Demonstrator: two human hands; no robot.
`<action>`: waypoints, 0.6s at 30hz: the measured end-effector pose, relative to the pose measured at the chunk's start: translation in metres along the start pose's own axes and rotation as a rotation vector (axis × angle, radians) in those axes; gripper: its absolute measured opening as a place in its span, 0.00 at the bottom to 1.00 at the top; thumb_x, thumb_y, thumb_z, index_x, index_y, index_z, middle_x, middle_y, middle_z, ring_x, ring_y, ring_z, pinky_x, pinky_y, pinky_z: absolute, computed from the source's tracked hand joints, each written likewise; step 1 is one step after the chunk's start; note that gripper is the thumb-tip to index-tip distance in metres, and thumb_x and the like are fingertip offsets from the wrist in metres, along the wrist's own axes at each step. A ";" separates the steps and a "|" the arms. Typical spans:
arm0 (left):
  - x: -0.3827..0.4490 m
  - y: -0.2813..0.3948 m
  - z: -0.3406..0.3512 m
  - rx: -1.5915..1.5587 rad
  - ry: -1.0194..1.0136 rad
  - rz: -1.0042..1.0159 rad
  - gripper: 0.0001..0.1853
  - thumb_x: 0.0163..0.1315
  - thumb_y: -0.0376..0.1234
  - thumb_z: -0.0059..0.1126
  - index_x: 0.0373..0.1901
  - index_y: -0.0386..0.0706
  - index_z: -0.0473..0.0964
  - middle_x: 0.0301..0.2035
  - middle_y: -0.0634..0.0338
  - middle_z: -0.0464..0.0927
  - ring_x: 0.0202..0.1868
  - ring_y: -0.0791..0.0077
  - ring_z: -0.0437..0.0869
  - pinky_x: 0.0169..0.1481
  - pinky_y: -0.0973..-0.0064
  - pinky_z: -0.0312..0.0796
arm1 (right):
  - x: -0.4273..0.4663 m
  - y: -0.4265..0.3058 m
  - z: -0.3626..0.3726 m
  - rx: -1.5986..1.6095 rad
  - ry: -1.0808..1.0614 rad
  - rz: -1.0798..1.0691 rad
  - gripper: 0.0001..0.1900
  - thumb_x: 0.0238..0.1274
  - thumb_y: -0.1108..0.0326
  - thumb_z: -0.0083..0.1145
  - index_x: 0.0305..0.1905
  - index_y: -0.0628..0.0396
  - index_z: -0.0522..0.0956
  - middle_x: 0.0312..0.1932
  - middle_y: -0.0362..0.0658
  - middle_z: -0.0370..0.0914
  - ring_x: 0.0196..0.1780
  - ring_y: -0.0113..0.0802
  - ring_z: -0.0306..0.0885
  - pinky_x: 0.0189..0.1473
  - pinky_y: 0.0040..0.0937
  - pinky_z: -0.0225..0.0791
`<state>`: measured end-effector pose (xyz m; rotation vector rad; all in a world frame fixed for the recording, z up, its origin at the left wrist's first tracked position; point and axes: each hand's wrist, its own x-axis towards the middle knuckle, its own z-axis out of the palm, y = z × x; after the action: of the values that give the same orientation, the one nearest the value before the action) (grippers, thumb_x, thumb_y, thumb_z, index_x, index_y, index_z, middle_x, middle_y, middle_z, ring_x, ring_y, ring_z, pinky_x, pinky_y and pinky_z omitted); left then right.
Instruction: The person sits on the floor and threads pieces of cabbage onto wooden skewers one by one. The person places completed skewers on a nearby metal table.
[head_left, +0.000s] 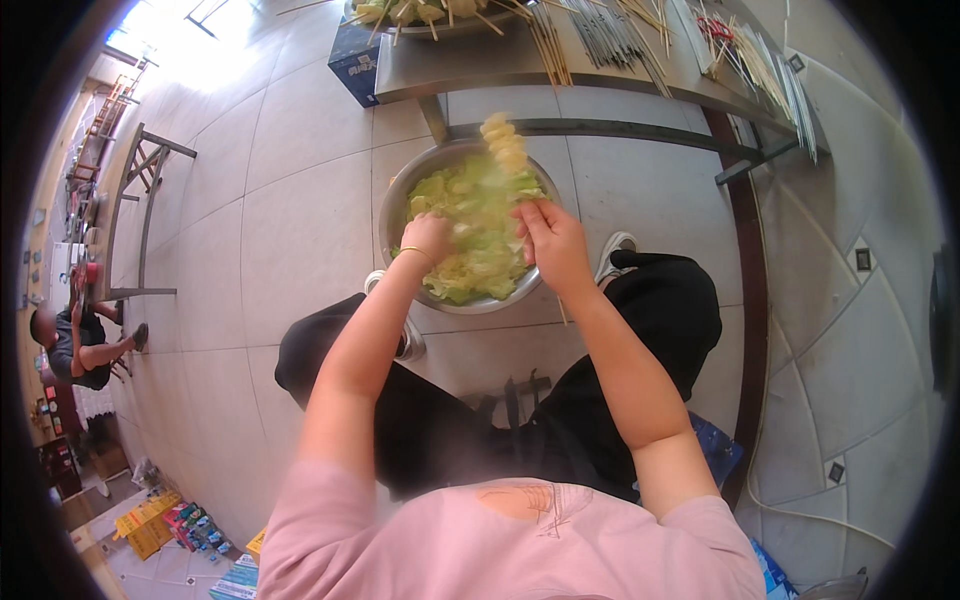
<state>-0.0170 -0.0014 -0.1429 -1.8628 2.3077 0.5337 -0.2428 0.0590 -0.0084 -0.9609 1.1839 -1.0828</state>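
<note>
A round metal basin (395, 184) full of torn leafy greens (480, 262), probably lettuce or cabbage, stands on the floor between my feet. Over its right side, my right hand (551, 236) grips a thin wooden skewer (564, 311), whose bare end sticks out below the hand. Pale yellow food pieces (505, 142), blurred, are threaded on its far part, which reaches past the basin's far rim. My left hand (430, 234) is down among the leaves at the left, a bracelet on its wrist. Its fingertips are hidden or blurred, so I cannot tell whether they hold a leaf.
A metal table (465, 71) beyond the basin carries a bowl of filled skewers (435, 22), bundles of metal skewers (611, 37) and loose wooden sticks (739, 56). A box (356, 67) stands by its left end. Far left, a person (79, 345) sits near another table (120, 202).
</note>
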 end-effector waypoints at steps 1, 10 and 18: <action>0.000 -0.003 -0.002 -0.027 -0.015 0.007 0.19 0.43 0.41 0.70 0.39 0.46 0.81 0.42 0.55 0.79 0.51 0.56 0.76 0.57 0.63 0.70 | 0.000 -0.001 0.000 0.000 0.002 -0.007 0.14 0.73 0.62 0.48 0.40 0.63 0.78 0.24 0.37 0.71 0.18 0.19 0.64 0.21 0.21 0.59; -0.008 -0.012 -0.042 -1.186 -0.028 -0.054 0.24 0.63 0.40 0.63 0.55 0.35 0.72 0.42 0.65 0.80 0.43 0.78 0.80 0.51 0.79 0.72 | 0.003 0.003 0.002 -0.016 0.046 -0.013 0.13 0.69 0.63 0.53 0.41 0.63 0.78 0.26 0.38 0.74 0.19 0.20 0.66 0.22 0.21 0.60; -0.043 0.019 -0.078 -1.637 -0.239 0.003 0.19 0.68 0.36 0.55 0.58 0.37 0.70 0.47 0.62 0.77 0.50 0.76 0.78 0.57 0.76 0.73 | 0.013 0.021 0.017 -0.013 0.065 -0.059 0.14 0.60 0.66 0.64 0.44 0.66 0.78 0.32 0.42 0.79 0.21 0.24 0.74 0.24 0.23 0.67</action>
<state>-0.0163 0.0148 -0.0533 -1.7880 1.5388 2.9831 -0.2221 0.0509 -0.0294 -0.9825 1.2235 -1.1617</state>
